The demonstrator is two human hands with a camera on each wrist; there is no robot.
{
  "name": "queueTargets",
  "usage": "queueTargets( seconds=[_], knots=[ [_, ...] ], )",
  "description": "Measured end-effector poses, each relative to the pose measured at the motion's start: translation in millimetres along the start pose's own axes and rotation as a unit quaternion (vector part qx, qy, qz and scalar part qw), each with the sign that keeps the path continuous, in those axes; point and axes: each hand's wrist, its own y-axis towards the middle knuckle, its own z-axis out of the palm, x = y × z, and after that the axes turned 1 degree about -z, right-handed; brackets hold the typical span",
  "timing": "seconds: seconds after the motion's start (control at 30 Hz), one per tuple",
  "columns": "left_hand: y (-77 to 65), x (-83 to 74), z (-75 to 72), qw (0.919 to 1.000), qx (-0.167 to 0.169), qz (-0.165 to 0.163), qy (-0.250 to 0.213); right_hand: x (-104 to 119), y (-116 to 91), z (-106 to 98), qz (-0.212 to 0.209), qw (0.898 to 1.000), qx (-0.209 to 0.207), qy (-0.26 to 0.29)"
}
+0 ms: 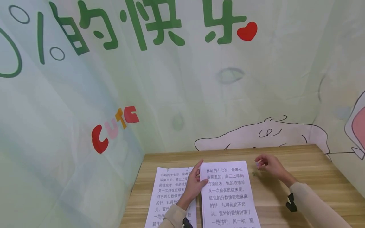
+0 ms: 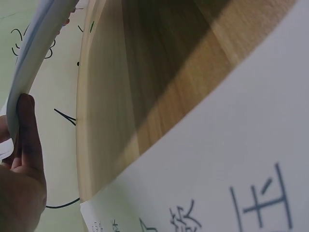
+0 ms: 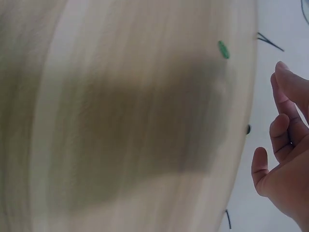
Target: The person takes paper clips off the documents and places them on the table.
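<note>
My left hand [image 1: 194, 185] grips the left edge of a stack of printed sheets [image 1: 228, 196], its thumb on the front page. In the left wrist view the held sheets [image 2: 36, 53] stand raised off the table, pinched at the edge. To the left lies another printed stack [image 1: 168, 190], with two paper clips on its top edge. My right hand [image 1: 271, 166] is raised right of the held stack, thumb and forefinger together on a tiny purplish item, seemingly a paper clip [image 1: 258, 164]. The right wrist view does not show that item.
A small green piece [image 1: 254, 174], possibly a paper clip, lies on the wooden table [image 1: 222, 154] below my right hand. Behind the table hangs a printed cloth [image 1: 176, 85] with green characters and cartoon drawings; it also closes off the left side.
</note>
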Motion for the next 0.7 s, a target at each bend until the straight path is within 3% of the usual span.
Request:
queueTargets(
  seconds=[0.43,0.7],
  knots=[
    [-0.7,4.0,2.1,1.0000,-0.004,0.003,-0.002,-20,-11,9,0.028,0.999,0.029,-0.010],
    [3.5,1.6,3.3,0.9999,-0.008,0.000,0.008,-27,-13,13,0.035,0.996,0.045,-0.069]
  ],
)
